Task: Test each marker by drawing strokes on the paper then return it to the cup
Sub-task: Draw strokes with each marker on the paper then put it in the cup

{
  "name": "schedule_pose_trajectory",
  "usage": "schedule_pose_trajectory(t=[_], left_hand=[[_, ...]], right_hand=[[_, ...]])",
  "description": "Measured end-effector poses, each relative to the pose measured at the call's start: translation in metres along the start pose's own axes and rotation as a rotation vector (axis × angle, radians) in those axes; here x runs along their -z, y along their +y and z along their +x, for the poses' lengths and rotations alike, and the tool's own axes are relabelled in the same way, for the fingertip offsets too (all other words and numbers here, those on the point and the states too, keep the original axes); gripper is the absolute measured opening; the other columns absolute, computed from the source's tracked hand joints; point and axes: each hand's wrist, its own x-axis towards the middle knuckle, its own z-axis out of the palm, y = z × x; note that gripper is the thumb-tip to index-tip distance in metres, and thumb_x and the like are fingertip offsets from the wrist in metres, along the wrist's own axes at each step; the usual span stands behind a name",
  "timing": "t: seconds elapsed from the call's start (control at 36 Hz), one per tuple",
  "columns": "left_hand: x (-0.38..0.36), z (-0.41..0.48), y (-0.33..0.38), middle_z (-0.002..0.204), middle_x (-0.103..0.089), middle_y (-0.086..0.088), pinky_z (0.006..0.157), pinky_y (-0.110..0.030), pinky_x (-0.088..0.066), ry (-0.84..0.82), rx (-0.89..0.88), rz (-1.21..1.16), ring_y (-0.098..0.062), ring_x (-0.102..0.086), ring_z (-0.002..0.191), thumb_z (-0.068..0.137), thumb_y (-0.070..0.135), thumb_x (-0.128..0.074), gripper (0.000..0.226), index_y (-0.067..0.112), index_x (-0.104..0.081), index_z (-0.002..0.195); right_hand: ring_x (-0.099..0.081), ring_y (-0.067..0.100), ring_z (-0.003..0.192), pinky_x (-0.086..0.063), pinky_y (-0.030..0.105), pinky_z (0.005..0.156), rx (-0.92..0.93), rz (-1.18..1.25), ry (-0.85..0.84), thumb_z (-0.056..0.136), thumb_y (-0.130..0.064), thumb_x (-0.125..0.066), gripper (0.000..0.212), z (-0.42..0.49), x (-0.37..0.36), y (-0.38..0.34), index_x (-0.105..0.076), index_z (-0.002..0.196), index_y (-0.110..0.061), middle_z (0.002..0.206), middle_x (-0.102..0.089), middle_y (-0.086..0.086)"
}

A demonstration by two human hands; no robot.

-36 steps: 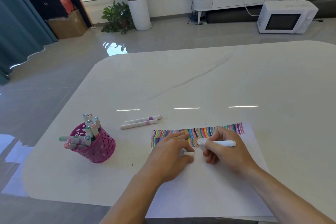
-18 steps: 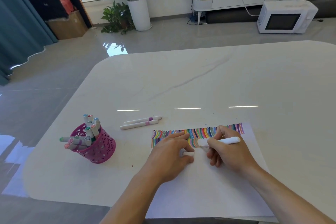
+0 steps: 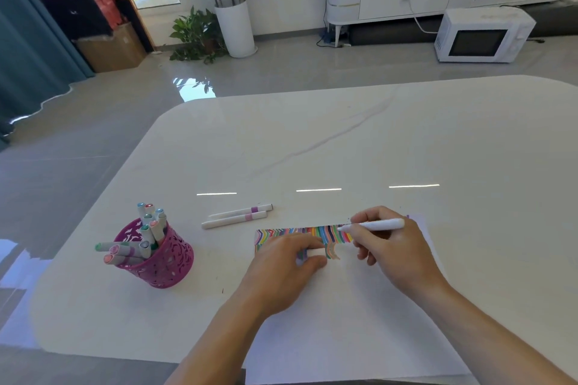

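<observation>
A white sheet of paper [image 3: 350, 316] lies near the table's front edge, with a band of many-coloured wavy strokes [image 3: 300, 233] along its top. My right hand [image 3: 391, 247] grips a white marker [image 3: 375, 224], its tip pointing left over the strokes. My left hand [image 3: 287, 269] rests flat on the paper and pinches a small white cap [image 3: 314, 252] between thumb and fingers. A magenta lattice cup [image 3: 159, 256] at the left holds several capped markers.
Two white markers with purple bands [image 3: 237, 216] lie side by side on the white marble table [image 3: 344, 141], between cup and paper. Beyond the table are a potted plant [image 3: 231, 9], a microwave [image 3: 481, 36] on the floor and a white cabinet.
My right hand has moved up and to the right with the marker, lifting its tip from the lower strokes to the top band. My left hand has stayed put.
</observation>
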Motion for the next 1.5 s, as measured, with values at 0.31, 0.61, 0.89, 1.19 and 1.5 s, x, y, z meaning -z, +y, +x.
schedule_pose_trajectory(t=[0.31,0.61,0.89,1.19,1.5], left_hand=[[0.003,0.000,0.005,0.074,-0.067,0.017,0.064,-0.011,-0.043,0.109,-0.014,-0.207,-0.002,-0.062,0.074,0.099,0.030,-0.057,0.017,0.040,-0.071,0.103],[0.005,-0.001,0.012,0.079,-0.072,0.009,0.082,-0.025,-0.052,0.032,0.060,-0.371,-0.004,-0.067,0.080,0.099,0.015,-0.059,0.024,0.029,-0.072,0.112],[0.006,0.000,0.014,0.083,-0.073,0.005,0.086,-0.031,-0.053,0.014,0.045,-0.359,-0.007,-0.068,0.081,0.101,0.015,-0.054,0.023,0.025,-0.071,0.111],[0.005,-0.001,0.016,0.079,-0.070,0.008,0.075,-0.027,-0.053,0.002,0.028,-0.404,-0.006,-0.064,0.074,0.103,0.020,-0.052,0.020,0.027,-0.070,0.096],[0.009,-0.003,0.016,0.071,-0.063,0.007,0.071,-0.028,-0.050,0.059,0.007,-0.347,0.000,-0.057,0.064,0.102,0.018,-0.053,0.021,0.022,-0.073,0.100]], right_hand=[[-0.069,0.024,0.063,-0.053,0.027,0.053,0.053,0.214,0.017,0.102,-0.015,-0.058,0.017,0.002,0.001,-0.009,-0.064,0.088,-0.007,0.073,-0.074,0.013],[-0.060,0.024,0.054,-0.049,0.028,0.050,0.111,0.276,-0.034,0.090,-0.025,-0.064,0.019,0.000,0.001,-0.010,-0.060,0.084,-0.007,0.063,-0.066,0.010],[-0.061,0.023,0.054,-0.048,0.026,0.050,0.091,0.264,-0.033,0.087,-0.025,-0.063,0.018,0.001,0.000,-0.009,-0.060,0.083,-0.007,0.063,-0.066,0.008],[-0.070,0.029,0.062,-0.052,0.029,0.052,0.098,0.208,-0.104,0.099,-0.013,-0.067,0.014,-0.003,-0.005,-0.007,-0.067,0.088,-0.004,0.073,-0.073,0.013],[-0.073,0.030,0.067,-0.058,0.028,0.061,0.042,0.301,-0.119,0.098,-0.012,-0.067,0.015,-0.003,-0.009,-0.006,-0.068,0.092,0.002,0.077,-0.075,0.019]])
